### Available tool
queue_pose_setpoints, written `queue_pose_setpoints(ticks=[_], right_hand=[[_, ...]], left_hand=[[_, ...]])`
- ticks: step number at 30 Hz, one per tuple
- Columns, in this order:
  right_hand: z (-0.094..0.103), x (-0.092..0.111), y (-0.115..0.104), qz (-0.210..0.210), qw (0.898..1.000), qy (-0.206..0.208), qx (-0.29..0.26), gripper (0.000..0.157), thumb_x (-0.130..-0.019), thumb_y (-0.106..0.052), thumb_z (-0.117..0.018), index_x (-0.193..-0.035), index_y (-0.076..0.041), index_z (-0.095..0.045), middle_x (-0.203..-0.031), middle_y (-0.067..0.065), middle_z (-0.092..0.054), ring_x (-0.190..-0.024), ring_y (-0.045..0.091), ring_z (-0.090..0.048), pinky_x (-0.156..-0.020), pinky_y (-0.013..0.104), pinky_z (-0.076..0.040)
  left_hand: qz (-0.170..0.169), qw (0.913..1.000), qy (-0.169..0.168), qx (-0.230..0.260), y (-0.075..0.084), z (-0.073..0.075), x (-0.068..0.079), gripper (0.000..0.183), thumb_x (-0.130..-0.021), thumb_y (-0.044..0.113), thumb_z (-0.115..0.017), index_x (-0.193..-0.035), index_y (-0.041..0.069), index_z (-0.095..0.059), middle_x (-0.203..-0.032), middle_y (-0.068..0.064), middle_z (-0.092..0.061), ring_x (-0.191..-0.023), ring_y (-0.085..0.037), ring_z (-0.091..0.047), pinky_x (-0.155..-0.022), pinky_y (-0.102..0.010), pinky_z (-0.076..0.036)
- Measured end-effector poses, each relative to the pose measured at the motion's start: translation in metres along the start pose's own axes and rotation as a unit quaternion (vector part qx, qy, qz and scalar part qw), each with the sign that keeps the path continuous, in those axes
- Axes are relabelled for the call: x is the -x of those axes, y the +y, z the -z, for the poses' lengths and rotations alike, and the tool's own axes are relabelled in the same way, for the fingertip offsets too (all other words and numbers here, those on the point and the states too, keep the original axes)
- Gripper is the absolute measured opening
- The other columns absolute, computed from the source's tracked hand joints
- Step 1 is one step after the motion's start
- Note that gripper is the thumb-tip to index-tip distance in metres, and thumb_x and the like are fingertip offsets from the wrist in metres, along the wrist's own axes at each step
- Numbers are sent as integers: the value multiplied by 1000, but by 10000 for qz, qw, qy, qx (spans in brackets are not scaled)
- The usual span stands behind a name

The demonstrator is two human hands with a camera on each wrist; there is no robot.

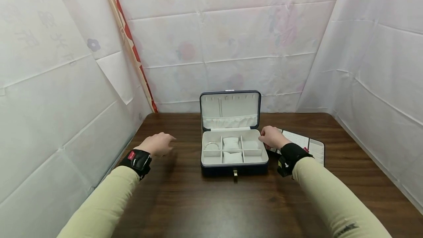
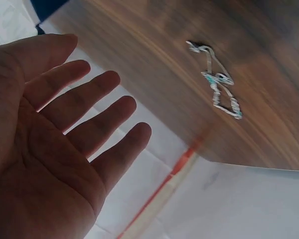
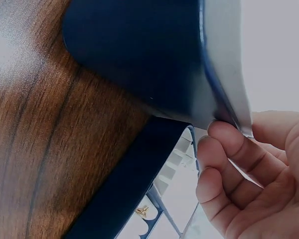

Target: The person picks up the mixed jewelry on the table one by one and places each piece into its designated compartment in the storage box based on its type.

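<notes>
An open dark blue jewelry box [image 1: 218,170] with a white divided interior stands mid-table, lid raised at the back. My right hand [image 1: 272,137] pinches the box's right rim, thumb inside the wall and fingertips outside, as the right wrist view [image 3: 259,169] shows. Inside lie a silvery bangle [image 1: 211,144] at the left and two white cushions [image 1: 231,143] in the middle column. To the left of the box, my left hand [image 1: 156,143] hovers over the table, its fingers relaxed and holding nothing. A silvery chain with turquoise bits [image 2: 219,82] lies on the wood near it.
A shallow divided tray [image 1: 317,150], white inside with a dark blue edge, lies on the table right of the box. A small gold-coloured piece [image 3: 142,211] sits in it. White sheeting [image 1: 178,39] walls the brown wooden table [image 1: 231,208] at the back and both sides.
</notes>
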State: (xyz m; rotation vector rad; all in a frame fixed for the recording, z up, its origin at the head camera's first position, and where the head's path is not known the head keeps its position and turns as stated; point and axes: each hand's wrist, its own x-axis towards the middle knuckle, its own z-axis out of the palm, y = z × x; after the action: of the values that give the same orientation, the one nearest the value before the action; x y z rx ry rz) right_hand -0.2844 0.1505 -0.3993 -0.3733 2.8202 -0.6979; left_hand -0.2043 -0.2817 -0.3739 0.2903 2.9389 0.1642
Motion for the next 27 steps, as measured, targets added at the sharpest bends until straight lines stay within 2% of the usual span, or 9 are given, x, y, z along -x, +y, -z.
queue_pose_setpoints(ticks=[4,7,11,15,18,20,23,27], right_hand=[[0,0,0,88,9999,-32,73,20,-102,-11,-55,-108,6,-64,-66,8,-63,-58,18,-62,-57,27,-45],[0,0,1,133,9999,-31,99,20,-101,-11,-55,-108,5,-64,-66,7,-63,-59,19,-63,-57,27,-44],[1,-1,1,168,9998,-38,88,20,-101,-11,-54,-108,5,-64,-65,7,-63,-58,18,-62,-56,27,-43],[1,-3,2,225,9997,-33,71,18,-101,-11,-54,-106,4,-64,-64,7,-62,-56,16,-59,-56,27,-43],[-1,-4,3,202,9998,-31,31,17,-101,-10,-55,-105,4,-63,-63,7,-61,-56,15,-57,-56,27,-43],[-1,-4,3,161,9999,-33,-20,16,-102,-11,-55,-105,3,-63,-63,6,-61,-56,15,-57,-56,27,-43],[-2,-3,3,165,9998,-16,-56,17,-102,-11,-56,-105,4,-63,-64,6,-60,-56,15,-57,-57,27,-44],[-2,-1,3,202,9998,20,-55,16,-102,-11,-56,-104,4,-62,-64,6,-60,-56,15,-57,-57,27,-43]], left_hand=[[126,9999,-64,-28,-8,-3,2,41,-97,15,-63,-138,7,-64,-137,-20,-62,-114,-33,-64,-82,-50,-53],[203,9997,-106,-13,-13,-6,3,41,-97,16,-66,-136,7,-65,-136,-20,-63,-123,-40,-61,-90,-57,-52],[182,9998,-98,-62,-22,-10,4,40,-95,16,-69,-134,7,-67,-131,-18,-67,-120,-39,-63,-91,-60,-51],[154,9998,-48,-108,-32,-17,3,33,-94,12,-71,-126,8,-71,-117,-14,-71,-105,-32,-67,-83,-56,-53],[142,9999,-24,-92,-41,-23,1,25,-93,7,-70,-118,8,-74,-108,-12,-71,-94,-27,-65,-77,-51,-52],[141,9999,0,-98,-47,-28,-1,27,-93,1,-66,-118,7,-74,-109,-14,-71,-95,-29,-66,-78,-51,-53],[119,9999,40,-115,-55,-34,-4,38,-90,-8,-59,-125,3,-72,-117,-20,-70,-106,-36,-68,-86,-54,-54],[97,9997,122,-180,-59,-39,-6,42,-88,-12,-57,-126,2,-71,-119,-23,-70,-110,-41,-67,-89,-56,-54]])
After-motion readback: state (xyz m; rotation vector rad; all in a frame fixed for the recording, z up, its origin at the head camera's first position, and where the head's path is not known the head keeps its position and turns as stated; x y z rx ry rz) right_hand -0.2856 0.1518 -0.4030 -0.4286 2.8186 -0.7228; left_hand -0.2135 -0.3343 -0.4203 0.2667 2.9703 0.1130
